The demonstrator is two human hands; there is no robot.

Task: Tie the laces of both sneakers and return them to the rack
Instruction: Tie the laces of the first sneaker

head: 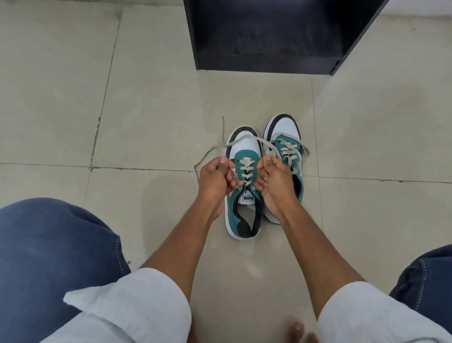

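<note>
Our left hand point(214, 179) and right hand point(270, 179) each clenched a lace point(246, 140) end over the teal left sneaker point(245, 197), still untied.

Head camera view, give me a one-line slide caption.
Both hands, left hand and right hand, pull cream laces on a teal-and-white sneaker before a dark rack.

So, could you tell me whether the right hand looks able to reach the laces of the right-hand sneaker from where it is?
Probably yes: the right hand lies over that sneaker, its laces exposed just beyond the fingers. Its grip is occupied, however, by a lace end.
</note>
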